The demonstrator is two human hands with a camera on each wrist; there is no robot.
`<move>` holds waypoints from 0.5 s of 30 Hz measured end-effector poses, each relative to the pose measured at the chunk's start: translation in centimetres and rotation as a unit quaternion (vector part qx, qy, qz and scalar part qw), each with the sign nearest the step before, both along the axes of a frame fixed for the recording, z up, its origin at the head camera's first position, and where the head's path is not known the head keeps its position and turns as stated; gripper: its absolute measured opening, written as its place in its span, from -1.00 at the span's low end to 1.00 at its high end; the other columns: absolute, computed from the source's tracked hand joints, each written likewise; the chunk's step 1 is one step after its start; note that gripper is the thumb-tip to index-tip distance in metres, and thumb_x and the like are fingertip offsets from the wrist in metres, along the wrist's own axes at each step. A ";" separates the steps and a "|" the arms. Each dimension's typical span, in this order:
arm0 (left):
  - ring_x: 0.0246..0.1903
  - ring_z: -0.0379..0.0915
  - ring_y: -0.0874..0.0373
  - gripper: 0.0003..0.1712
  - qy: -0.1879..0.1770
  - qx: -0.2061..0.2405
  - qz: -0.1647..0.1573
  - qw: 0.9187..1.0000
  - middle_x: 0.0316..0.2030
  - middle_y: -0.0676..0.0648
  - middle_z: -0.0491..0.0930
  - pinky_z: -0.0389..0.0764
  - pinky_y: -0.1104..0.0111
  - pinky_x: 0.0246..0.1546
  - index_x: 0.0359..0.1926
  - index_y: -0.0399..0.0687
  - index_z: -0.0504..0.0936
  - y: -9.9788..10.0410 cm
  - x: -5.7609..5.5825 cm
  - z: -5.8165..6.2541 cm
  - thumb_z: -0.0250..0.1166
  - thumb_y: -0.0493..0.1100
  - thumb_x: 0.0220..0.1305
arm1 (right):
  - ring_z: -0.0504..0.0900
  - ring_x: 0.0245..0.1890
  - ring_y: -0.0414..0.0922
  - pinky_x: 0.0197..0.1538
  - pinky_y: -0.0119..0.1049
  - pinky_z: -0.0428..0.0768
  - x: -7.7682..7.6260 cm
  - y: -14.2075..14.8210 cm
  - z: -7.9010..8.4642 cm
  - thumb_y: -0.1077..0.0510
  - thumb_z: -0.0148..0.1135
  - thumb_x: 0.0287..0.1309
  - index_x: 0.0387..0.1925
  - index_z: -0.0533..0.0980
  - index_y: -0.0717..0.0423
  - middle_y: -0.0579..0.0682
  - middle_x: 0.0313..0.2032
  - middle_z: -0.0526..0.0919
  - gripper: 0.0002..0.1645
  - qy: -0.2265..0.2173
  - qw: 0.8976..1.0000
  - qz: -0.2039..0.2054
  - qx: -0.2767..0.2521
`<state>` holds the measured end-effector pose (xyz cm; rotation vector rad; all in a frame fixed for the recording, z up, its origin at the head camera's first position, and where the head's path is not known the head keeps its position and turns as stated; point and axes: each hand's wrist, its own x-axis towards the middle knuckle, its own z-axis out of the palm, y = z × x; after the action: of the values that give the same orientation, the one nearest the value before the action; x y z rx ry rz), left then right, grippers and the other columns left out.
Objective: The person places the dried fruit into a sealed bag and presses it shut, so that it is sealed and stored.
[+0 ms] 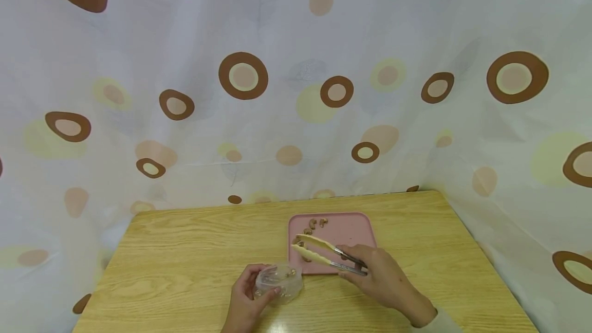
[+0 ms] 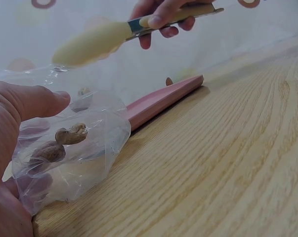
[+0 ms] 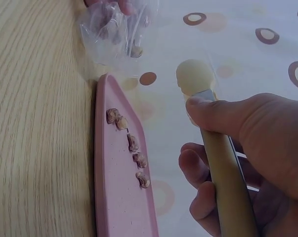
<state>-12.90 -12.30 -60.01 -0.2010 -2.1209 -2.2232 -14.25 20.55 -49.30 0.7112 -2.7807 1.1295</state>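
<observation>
In the head view my left hand [image 1: 246, 296] holds a clear plastic bag [image 1: 283, 293] at the tray's near left corner. Curved brown nuts [image 2: 50, 151] show through the bag in the left wrist view, below the thumb. My right hand [image 1: 383, 275] grips a pair of tongs [image 1: 312, 255] with cream tips and metal handles. The tongs' tips are spread apart above the left side of a pink tray [image 1: 344, 235]; I see no nut between them. Several brown nuts [image 3: 133, 142] lie in a line along one side of the tray.
A wood-grain table [image 1: 185, 251] carries the tray and extends to both sides. Behind and beside it hangs a white curtain [image 1: 277, 117] with brown, pink and yellow ovals. The tray has a low raised rim [image 3: 100, 163].
</observation>
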 end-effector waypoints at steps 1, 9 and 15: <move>0.08 0.73 0.26 -0.47 -0.001 0.000 0.001 1.000 0.14 -0.19 0.77 0.71 0.50 0.14 0.17 -0.34 0.58 0.0 0.0 0.0 0.54 -0.49 0.19 | 0.47 -0.39 -0.45 -0.35 -0.45 0.57 0.0 0.0 0.1 0.10 0.60 0.27 0.35 0.66 0.15 -0.15 -0.12 0.83 -0.35 0.000 1.000 0.002 0.000; 0.08 0.72 0.25 -0.46 -0.010 0.002 0.001 1.000 0.13 -0.11 0.77 0.72 0.49 0.13 0.17 -0.33 0.58 0.1 0.0 0.2 0.54 -0.49 0.18 | 0.41 -0.44 -0.46 -0.42 -0.47 0.53 0.5 -0.3 0.6 0.12 0.61 0.25 0.34 0.66 0.14 -0.29 -0.26 0.74 -0.35 0.003 1.000 0.020 -0.004; 0.08 0.73 0.26 -0.46 -0.004 -0.001 0.002 1.000 0.14 -0.14 0.77 0.71 0.49 0.15 0.17 -0.34 0.58 0.1 0.1 0.1 0.54 -0.49 0.17 | 0.44 -0.40 -0.48 -0.36 -0.47 0.55 0.9 -0.6 1.3 0.06 0.59 0.28 0.34 0.67 0.08 -0.31 -0.23 0.75 -0.38 -0.009 0.999 0.038 0.020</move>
<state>-12.85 -12.24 -59.91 -0.1889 -2.1247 -2.2239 -13.39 19.91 -48.02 0.8229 -2.8210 1.1004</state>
